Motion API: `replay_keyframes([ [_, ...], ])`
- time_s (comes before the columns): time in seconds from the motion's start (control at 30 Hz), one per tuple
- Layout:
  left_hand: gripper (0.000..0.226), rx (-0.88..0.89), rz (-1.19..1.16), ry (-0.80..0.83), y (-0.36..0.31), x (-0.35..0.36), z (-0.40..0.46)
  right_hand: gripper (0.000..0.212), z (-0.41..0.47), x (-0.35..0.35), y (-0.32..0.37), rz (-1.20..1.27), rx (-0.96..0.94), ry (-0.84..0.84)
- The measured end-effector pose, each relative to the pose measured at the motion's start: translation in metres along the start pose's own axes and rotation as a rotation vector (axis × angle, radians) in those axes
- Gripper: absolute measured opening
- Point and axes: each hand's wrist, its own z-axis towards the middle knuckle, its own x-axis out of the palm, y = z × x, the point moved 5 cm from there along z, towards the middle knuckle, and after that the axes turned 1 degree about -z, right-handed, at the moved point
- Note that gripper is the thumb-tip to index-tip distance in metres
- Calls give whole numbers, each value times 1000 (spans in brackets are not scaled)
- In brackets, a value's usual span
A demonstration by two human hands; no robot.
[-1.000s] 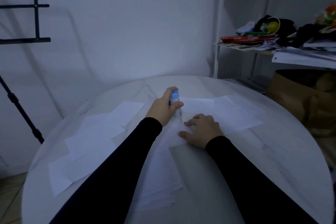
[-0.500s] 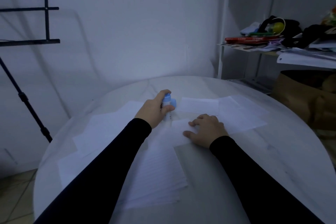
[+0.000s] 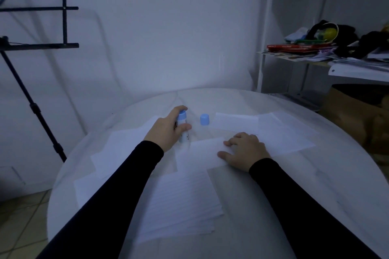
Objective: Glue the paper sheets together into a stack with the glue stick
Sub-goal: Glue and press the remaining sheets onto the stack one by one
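Fingers of the left hand wrap the blue-and-white glue stick beside its blue plastic cap, right hand flat on a white paper sheet.

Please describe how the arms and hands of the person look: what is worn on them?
Both arms wear long, plain black sleeves that end at the wrists. The left hand and the right hand are bare, without gloves. No watch or bracelet shows. A ring cannot be told in this dim picture.
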Motion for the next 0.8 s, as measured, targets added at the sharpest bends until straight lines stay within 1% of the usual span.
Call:
replay_keyframes([
  [0.27, 42, -11, 31, -12, 10, -12, -4, 54, 0, 1, -1, 16, 3, -8],
  [0.33, 44, -7, 33, -45, 9, -15, -5, 54, 1, 2, -2, 15, 9, -19],
  [0.4, 41, -11, -31, -187, 8, -25, -8, 55, 2, 5, -1, 2, 24, -41],
  [0.47, 37, -25, -183, -362, 4, -33, -10, 57, 4, 9, 3, -27, 44, -66],
  [0.5, 35, -36, -276, -413, 0, -33, -11, 57, 5, 10, 5, -43, 51, -75],
  [0.53, 34, -57, -367, -430, -5, -30, -11, 57, 6, 11, 7, -56, 53, -83],
  [0.6, 31, -128, -519, -377, -17, -17, -8, 51, 8, 10, 7, -44, 44, -84],
  [0.7, 31, -221, -633, -211, -30, 11, -6, 35, 11, 3, -3, 33, -1, -44],
  [0.8, 36, -272, -714, -112, -33, 31, -10, 37, 11, -1, -12, 24, -49, 9],
])
